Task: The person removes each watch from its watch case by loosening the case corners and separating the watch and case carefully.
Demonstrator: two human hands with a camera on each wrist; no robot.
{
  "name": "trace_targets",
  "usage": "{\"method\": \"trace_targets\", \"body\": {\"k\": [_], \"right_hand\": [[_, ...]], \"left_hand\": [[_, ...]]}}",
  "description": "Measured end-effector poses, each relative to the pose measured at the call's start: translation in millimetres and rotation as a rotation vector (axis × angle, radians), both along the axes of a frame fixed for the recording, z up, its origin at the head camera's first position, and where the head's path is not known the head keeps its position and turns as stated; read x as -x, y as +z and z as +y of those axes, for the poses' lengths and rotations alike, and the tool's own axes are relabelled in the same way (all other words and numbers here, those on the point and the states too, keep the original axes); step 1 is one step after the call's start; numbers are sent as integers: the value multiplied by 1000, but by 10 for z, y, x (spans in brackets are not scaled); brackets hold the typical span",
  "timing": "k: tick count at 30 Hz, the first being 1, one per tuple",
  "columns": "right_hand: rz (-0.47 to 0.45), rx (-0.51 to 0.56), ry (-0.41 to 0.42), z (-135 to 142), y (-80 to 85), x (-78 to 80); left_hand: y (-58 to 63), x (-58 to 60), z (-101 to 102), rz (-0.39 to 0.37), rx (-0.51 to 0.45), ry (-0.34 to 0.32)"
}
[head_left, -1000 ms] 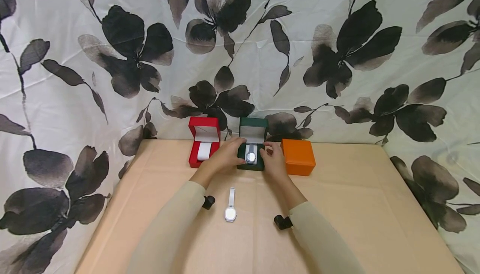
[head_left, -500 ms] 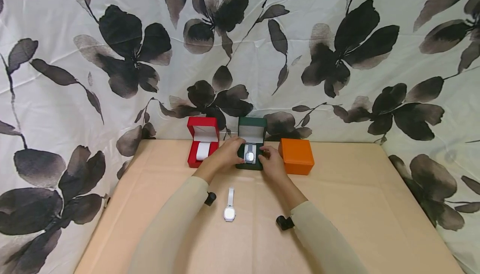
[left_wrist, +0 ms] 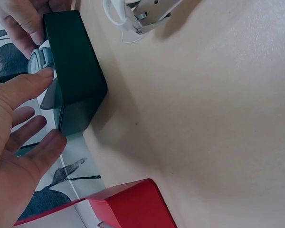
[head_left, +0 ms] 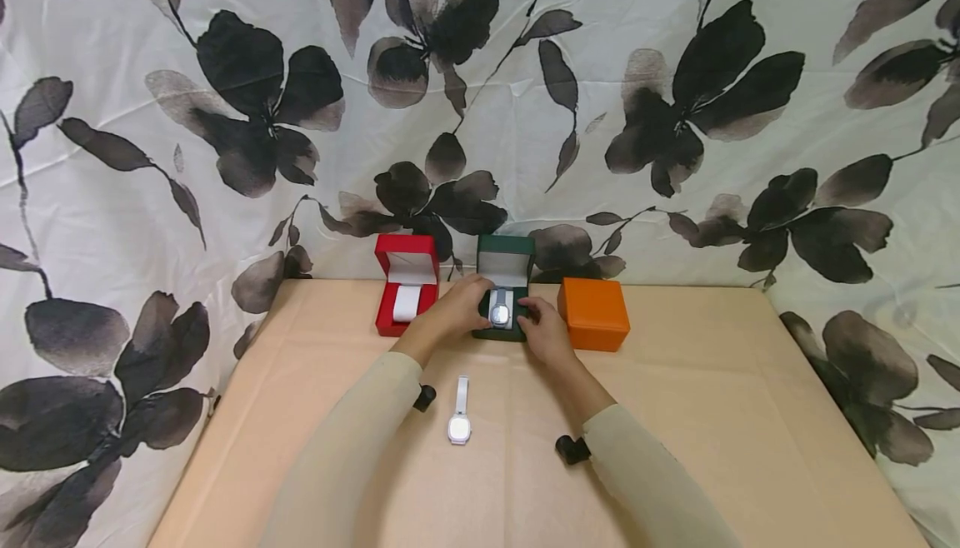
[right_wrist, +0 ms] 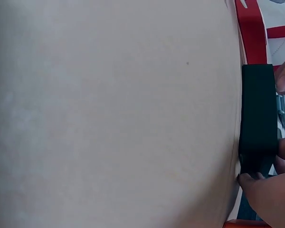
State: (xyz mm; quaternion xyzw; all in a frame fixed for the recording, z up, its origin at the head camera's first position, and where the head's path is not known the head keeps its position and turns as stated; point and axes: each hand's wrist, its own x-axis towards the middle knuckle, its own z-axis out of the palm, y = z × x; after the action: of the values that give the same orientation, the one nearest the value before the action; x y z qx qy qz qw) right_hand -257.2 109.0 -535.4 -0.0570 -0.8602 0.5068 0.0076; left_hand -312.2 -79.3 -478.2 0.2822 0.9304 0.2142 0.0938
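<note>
A green watch box (head_left: 507, 245) stands at the table's back with its lid raised. Inside it a silver watch (head_left: 500, 314) sits round a white cushion, dial facing the front. My left hand (head_left: 455, 308) is at the box's left side; in the left wrist view its thumb (left_wrist: 35, 85) reaches over to the watch while the other fingers spread loosely behind. From the right, my right hand (head_left: 547, 330) holds the box's side, its fingers bent at the edge and front corner in the right wrist view. A second watch (head_left: 460, 428), with a white strap, lies stretched out nearer the front.
To the left stands an open red watch box (head_left: 407, 245) with a white cushion (head_left: 407, 302). A closed orange box (head_left: 597, 315) is just right of my right hand. Behind the beige table (head_left: 697, 398) hangs a floral curtain (head_left: 555, 140).
Both hands stay at the green box, with only small shifts of the right fingers along its right side. The watches and boxes keep their places.
</note>
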Motion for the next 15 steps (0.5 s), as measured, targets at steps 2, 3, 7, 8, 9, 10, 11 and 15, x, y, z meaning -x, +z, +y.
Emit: {"method": "trace_targets", "body": {"k": [2, 3, 7, 8, 9, 10, 11, 15], "right_hand": [[-1, -4, -3, 4, -5, -8], [-2, -4, -3, 4, -6, -9], [-8, -6, 0, 7, -14, -5], [-9, -7, 2, 9, -17, -3], [-13, -7, 3, 10, -18, -2], [-14, -10, 5, 11, -17, -1], [-16, -14, 8, 13, -18, -1], [-14, -14, 14, 18, -20, 0]], "left_hand": [[-6, 1, 13, 3, 17, -4], [-8, 1, 18, 3, 22, -4], [-24, 4, 33, 3, 41, 0], [-28, 6, 37, 5, 45, 1], [-31, 6, 40, 5, 50, 2], [-32, 8, 41, 7, 54, 2], [-33, 10, 44, 6, 58, 2], [-28, 22, 59, -1, 80, 2]]}}
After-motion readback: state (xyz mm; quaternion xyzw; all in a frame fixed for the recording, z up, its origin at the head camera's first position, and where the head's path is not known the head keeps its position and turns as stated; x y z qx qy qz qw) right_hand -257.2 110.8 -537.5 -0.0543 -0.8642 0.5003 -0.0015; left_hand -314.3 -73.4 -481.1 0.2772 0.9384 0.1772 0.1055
